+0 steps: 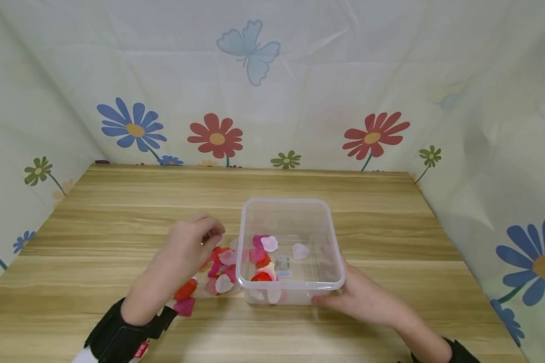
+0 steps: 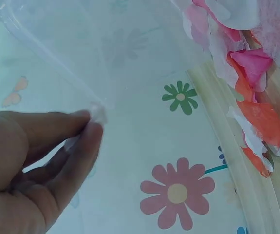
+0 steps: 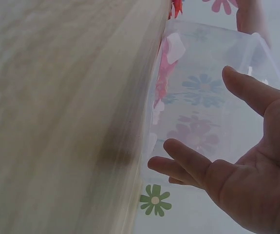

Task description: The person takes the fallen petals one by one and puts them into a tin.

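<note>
I see a wooden table bearing a clear box, petals lying mostly at its left inside. The right hand rests, fingers extended, against the box's right side. The left hand, over loose petals just left of the box, pinches a small pale piece, blurred.

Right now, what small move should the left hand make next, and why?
I'd probably carry the small pale piece over the clear container and let go: the left hand pinches it left of the container, petals already lie inside, and the right hand rests against the container's right side.
</note>
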`<state>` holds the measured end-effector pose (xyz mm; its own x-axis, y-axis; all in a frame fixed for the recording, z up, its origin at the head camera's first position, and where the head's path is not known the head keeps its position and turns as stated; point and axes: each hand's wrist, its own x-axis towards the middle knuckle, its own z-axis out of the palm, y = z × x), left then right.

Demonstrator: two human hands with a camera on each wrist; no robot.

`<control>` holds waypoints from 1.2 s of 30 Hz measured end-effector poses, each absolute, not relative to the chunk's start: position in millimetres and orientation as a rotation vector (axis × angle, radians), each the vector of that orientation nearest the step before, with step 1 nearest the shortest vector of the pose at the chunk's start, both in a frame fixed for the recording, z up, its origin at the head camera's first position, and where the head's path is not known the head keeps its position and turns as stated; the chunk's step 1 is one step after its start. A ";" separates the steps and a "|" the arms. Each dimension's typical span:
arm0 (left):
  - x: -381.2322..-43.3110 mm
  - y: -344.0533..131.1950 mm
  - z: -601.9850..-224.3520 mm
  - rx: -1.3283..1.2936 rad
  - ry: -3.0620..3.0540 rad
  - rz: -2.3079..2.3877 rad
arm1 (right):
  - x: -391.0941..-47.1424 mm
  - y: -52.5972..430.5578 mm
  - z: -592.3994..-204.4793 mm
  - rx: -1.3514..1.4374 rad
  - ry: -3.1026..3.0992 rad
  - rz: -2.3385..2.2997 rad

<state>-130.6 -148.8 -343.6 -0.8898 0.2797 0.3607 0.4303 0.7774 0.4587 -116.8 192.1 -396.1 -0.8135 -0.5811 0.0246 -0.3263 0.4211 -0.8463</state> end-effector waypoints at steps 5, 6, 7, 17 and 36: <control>-128.2 -146.9 -340.2 -0.551 -2.486 -0.845 | -116.5 192.0 -396.2 -0.795 2.418 -1.330; -127.6 -145.6 -339.5 -0.566 -2.453 -0.870 | -116.4 191.9 -396.2 -0.793 2.419 -1.329; -126.8 -144.1 -338.8 -0.581 -2.427 -0.907 | -116.4 191.8 -396.2 -0.792 2.417 -1.329; -120.2 -125.4 -339.4 -0.780 -2.294 -1.091 | -116.3 191.3 -395.5 -0.784 2.425 -1.324; -122.5 -115.1 -347.4 -1.152 -2.247 -1.019 | -115.3 192.8 -395.9 -0.801 2.415 -1.334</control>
<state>-122.5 -115.1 -347.4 -0.5715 0.5157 0.6383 0.8200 0.3895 0.4194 -115.3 192.8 -395.9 -0.8115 -0.5835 0.0313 -0.3371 0.4237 -0.8407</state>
